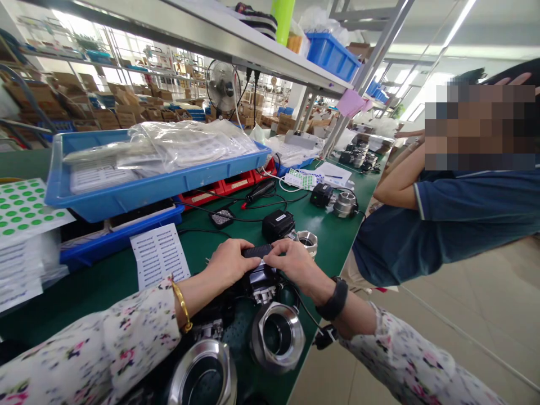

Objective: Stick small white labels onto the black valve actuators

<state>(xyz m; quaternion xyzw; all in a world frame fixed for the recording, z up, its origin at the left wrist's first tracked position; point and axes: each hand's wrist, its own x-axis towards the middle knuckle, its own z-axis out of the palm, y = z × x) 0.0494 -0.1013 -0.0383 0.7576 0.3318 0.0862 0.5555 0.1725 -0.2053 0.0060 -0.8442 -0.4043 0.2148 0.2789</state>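
In the head view, a motorised valve with a black actuator [258, 251] and a steel threaded body [278, 337] stands on the bench in front of me. My left hand [230, 263] is closed at the left side of the actuator, thumb and fingers pressed on its ribbed top. From the right, my right hand [295, 263] grips the same actuator with thumb and bent forefinger. A small white strip, perhaps a label, shows by the thumbs; the fingers partly hide it. Another steel valve body [202, 377] lies nearer, below my left forearm.
A label sheet [160, 256] lies left of my hands. Behind stand a blue tray [169, 174] of plastic bags, red bins [240, 181] and a black-handled tool [259, 191]. More valves [345, 204] sit farther back. A person in a blue shirt [464, 219] is at the right.
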